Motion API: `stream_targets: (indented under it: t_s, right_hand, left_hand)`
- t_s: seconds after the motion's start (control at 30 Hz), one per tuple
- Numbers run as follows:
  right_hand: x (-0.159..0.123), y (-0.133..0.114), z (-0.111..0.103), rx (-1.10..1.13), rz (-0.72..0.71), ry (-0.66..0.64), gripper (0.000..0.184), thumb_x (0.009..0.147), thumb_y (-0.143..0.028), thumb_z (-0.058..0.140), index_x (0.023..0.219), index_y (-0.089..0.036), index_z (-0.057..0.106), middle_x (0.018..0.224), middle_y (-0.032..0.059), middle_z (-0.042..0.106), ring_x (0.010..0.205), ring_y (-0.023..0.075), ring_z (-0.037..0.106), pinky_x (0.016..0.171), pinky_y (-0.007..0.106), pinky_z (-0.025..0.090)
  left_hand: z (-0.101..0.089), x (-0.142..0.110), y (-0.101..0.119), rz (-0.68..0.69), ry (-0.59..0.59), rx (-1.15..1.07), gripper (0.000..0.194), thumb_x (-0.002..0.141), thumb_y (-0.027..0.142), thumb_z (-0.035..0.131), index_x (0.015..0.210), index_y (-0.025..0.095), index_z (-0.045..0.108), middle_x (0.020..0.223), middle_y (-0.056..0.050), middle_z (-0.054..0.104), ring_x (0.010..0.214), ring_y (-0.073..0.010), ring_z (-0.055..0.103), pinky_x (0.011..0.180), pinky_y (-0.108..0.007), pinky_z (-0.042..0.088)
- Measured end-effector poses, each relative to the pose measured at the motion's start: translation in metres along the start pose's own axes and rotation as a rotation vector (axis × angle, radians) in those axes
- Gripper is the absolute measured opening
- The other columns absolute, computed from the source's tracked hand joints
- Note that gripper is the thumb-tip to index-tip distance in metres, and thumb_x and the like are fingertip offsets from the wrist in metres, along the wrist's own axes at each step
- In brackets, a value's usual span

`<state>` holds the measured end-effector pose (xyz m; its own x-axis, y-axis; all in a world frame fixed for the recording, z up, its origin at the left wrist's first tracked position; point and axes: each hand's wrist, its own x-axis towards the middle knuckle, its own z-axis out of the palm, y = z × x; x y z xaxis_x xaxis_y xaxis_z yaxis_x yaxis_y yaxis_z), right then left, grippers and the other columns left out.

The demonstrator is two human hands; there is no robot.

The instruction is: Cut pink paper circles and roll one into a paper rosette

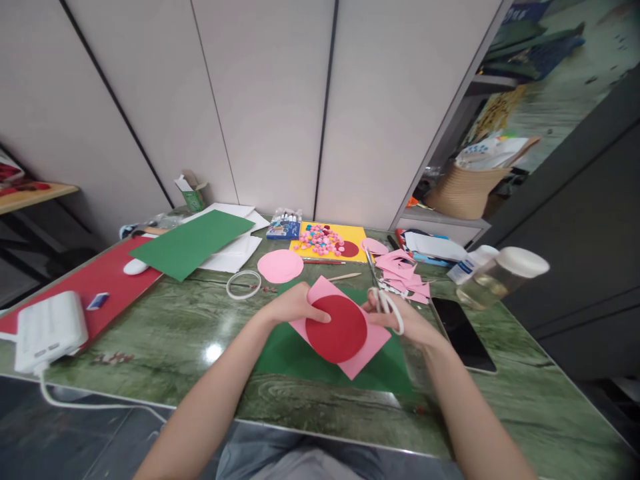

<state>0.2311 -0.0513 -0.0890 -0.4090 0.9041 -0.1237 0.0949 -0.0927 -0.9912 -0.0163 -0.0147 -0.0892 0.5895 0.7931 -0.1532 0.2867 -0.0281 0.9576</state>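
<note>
My left hand (294, 308) pinches a red paper circle (336, 329) together with the pink paper sheet (373, 343) beneath it, holding both just above a dark green sheet (300, 357) on the table. My right hand (400, 319) is closed round the white handles of a pair of scissors (383, 293), whose blades point away from me towards the wall, near the pink sheet's far edge.
Pink offcuts (403, 273), a pink circle (280, 265), a yellow card with pink bits (327, 241), a tape ring (243, 284), a phone (463, 333), a lidded jar (505, 273), a glue bottle (470, 263), green paper (193, 243), red sheet (100, 283), white power bank (50, 328).
</note>
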Motion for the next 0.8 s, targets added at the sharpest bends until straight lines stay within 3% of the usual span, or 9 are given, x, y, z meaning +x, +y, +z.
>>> stream_targets:
  t_s: [0.1,0.3,0.47,0.67,0.8]
  right_hand:
    - [0.0,0.0,0.007,-0.116,0.024,0.014,0.038,0.06,-0.033,0.074,0.072,-0.019,0.04,0.066,-0.0036,0.056,0.053,0.0084,0.047,0.046,0.02,0.031]
    - [0.002,0.002,0.012,-0.224,-0.009,0.101,0.036,0.06,-0.032,0.072,0.07,-0.019,0.04,0.064,-0.0038,0.053,0.056,0.0095,0.048,0.05,0.02,0.035]
    - [0.005,0.007,0.01,-0.247,-0.037,0.185,0.036,0.059,-0.034,0.073,0.068,-0.019,0.041,0.061,-0.0043,0.052,0.052,0.0091,0.045,0.046,0.02,0.033]
    - [0.003,-0.001,0.001,-0.245,-0.147,0.406,0.037,0.058,-0.035,0.073,0.067,-0.02,0.041,0.06,-0.0043,0.051,0.049,0.0087,0.042,0.046,0.022,0.032]
    - [0.002,-0.001,-0.003,-0.151,-0.204,0.534,0.038,0.059,-0.036,0.074,0.07,-0.021,0.041,0.063,-0.0035,0.051,0.05,0.0093,0.042,0.046,0.023,0.033]
  left_hand:
    - [0.0,0.0,0.001,-0.013,-0.022,0.091,0.024,0.055,0.03,0.072,0.073,0.015,0.068,0.079,-0.005,0.071,0.072,-0.0217,0.065,0.055,-0.025,0.049]
    - [0.0,0.003,-0.001,-0.011,-0.024,0.137,0.023,0.055,0.033,0.071,0.068,0.015,0.068,0.074,-0.005,0.07,0.065,-0.0197,0.063,0.049,-0.023,0.045]
    - [-0.002,0.007,-0.007,-0.035,0.119,0.214,0.03,0.053,0.042,0.071,0.06,0.014,0.065,0.053,-0.001,0.062,0.045,-0.0128,0.052,0.037,-0.021,0.03]
    - [-0.003,0.01,-0.006,0.09,0.231,-0.18,0.028,0.062,0.04,0.067,0.066,0.012,0.066,0.065,-0.004,0.066,0.057,-0.0133,0.058,0.056,-0.024,0.044]
    - [0.007,0.009,-0.002,0.151,0.152,-0.409,0.029,0.065,0.038,0.066,0.077,0.012,0.064,0.068,-0.006,0.066,0.058,-0.0145,0.06,0.056,-0.024,0.045]
